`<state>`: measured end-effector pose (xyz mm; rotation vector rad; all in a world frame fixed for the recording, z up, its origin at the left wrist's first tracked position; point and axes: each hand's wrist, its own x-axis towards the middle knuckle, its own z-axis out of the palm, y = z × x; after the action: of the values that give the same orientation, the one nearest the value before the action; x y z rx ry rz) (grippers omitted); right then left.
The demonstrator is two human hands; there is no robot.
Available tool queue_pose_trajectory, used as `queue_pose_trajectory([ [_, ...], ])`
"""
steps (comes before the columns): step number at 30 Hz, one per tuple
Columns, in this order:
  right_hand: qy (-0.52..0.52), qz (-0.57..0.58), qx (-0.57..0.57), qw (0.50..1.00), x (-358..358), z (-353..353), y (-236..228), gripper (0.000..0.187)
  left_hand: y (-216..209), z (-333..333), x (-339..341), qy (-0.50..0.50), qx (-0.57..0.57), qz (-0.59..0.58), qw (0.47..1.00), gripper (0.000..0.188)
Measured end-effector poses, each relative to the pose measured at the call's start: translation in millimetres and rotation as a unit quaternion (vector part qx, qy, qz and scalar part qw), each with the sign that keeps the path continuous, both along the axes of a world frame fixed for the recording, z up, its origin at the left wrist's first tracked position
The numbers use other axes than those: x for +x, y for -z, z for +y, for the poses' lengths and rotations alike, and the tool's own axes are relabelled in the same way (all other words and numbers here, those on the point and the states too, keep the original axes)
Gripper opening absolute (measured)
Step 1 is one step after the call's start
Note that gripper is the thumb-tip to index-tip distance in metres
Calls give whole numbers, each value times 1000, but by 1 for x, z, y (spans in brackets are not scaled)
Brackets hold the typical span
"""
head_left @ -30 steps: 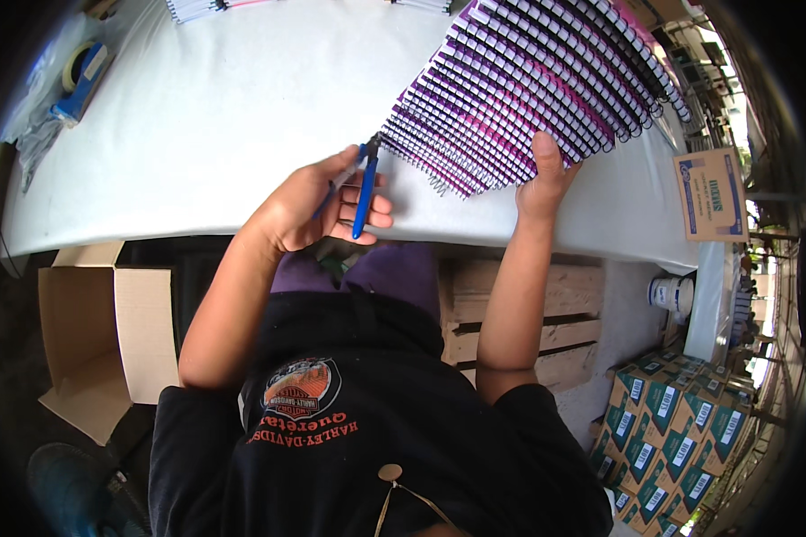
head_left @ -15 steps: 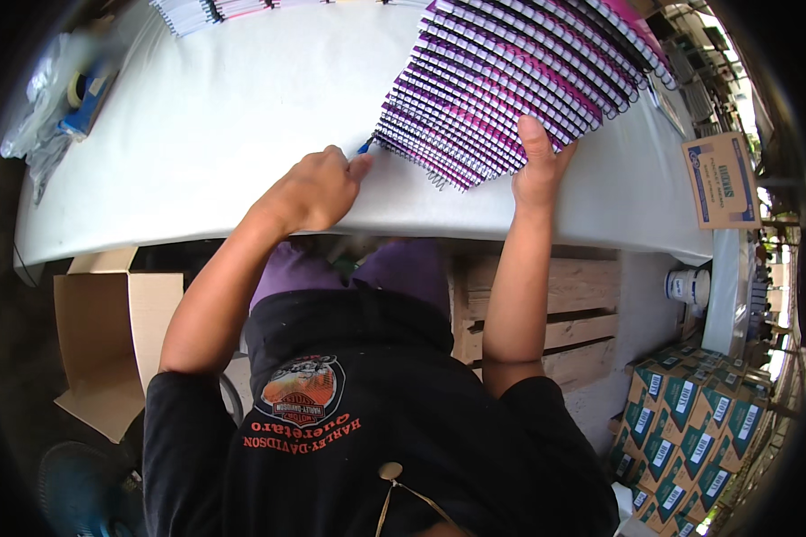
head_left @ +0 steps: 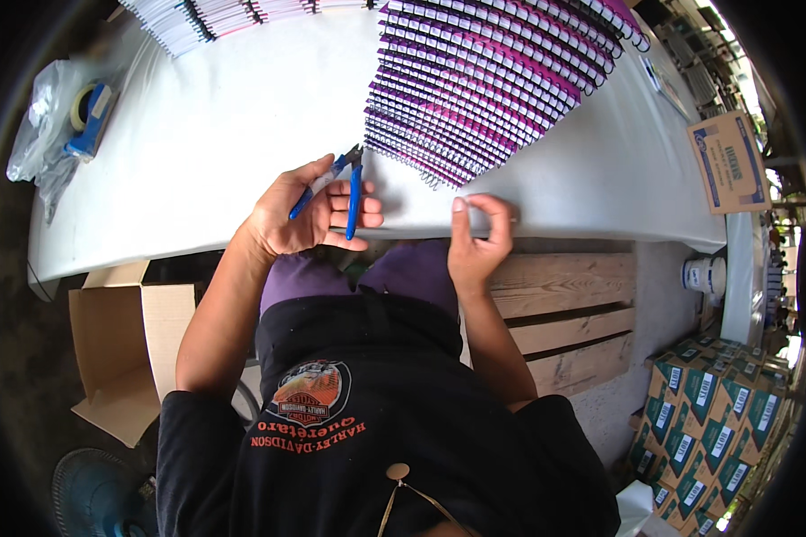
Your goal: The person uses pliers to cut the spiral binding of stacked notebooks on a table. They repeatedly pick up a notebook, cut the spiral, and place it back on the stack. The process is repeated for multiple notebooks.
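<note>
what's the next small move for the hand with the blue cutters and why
Probably bring the blue-handled cutters in the left hand right, to the wire spiral ends on the nearest notebook of the fanned stack. The tips sit just short of them, while the right hand rests at the table edge.

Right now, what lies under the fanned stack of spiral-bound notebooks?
The fanned stack of spiral-bound notebooks rests on the white table. Only the table around it shows; whatever sits directly beneath the stack is covered.

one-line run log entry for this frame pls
left hand: holds blue-handled cutting pliers | right hand: on white table edge | fanned purple spiral-bound notebooks: untouched
</note>
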<state>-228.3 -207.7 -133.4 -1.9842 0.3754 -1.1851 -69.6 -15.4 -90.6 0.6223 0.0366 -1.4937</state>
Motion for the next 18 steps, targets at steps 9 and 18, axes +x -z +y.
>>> queue_pose_trajectory([
  [9, 103, 165, -184, 963, 13, 15, -3, 23, 10, -3, -3, -12, -47, 25, 998, 64],
  [18, 119, 200, -166, 958, 17, 20, -2, 21, 1, -8, -18, -48, -20, 18, 998, 65],
])
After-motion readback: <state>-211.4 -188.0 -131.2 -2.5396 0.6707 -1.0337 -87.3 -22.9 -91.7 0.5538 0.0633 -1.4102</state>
